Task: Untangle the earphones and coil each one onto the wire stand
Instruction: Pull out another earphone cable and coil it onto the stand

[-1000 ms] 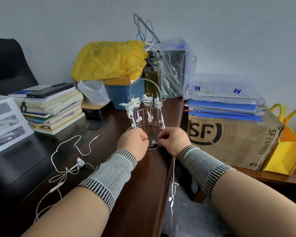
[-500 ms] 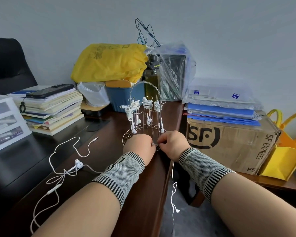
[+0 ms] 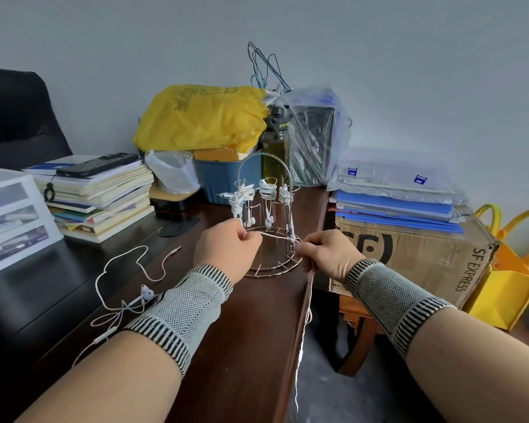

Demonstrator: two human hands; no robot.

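A wire stand (image 3: 269,264) with an arched handle stands near the desk's right edge. Several white earphones (image 3: 268,190) are coiled on its upper hooks, with buds hanging inside. In front of the stand my left hand (image 3: 226,251) and my right hand (image 3: 324,254) each pinch one end of a short taut stretch of white earphone cable (image 3: 277,236). From my right hand the cable drops over the desk edge (image 3: 303,346). Another white earphone set (image 3: 129,297) lies loose on the desk to the left, partly under my left forearm.
A stack of books with a black phone (image 3: 98,163) on top sits at left, beside a white drawer unit (image 3: 9,215). Behind the stand are a blue bin (image 3: 223,184), a yellow bag and a dark bottle (image 3: 277,148). A cardboard box (image 3: 409,257) stands right.
My hands were close together at the stand's base; they have drawn apart, and a length of cable is now stretched between them. The view has shifted slightly.
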